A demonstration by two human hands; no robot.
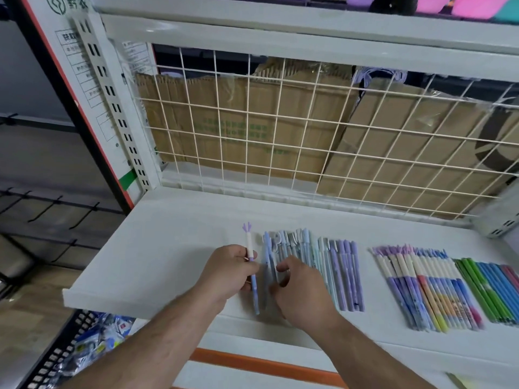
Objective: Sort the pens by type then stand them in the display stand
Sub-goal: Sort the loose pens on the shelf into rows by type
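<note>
The pen (250, 248) is a slim plastic stick with a pale blue barrel, a smooth cream cap and a forked lilac topper that points to 12 o'clock. The left hand (230, 272) clenches it at the joint of cap and barrel. The fingers wrap it from 9 o'clock, so the topper stands clear above the fist and the barrel runs out below toward 6 o'clock, over the shelf (168, 248).

Just at 3 o'clock of it lies a grey-blue pen (266, 276), flat and parallel. The right hand (303, 293) hovers over this one with curled fingers, thumb and forefinger close together; whether they pinch anything I cannot tell.

Under and past that hand, at 3 o'clock, a row (342, 273) of thin blue, teal and violet pens lies side by side, caps to 12. Farther at 3 o'clock, well apart, is a capped row (415, 287) with cream caps, frilled lilac and blue toppers and printed barrels. Just beside it lie plain sticks (494, 290) in green, blue and pink.

The shelf is matt white and flat. At 12 o'clock stands a cream wire grid (280, 130) of square cells, with creased brown cardboard (224, 122) behind it.
</note>
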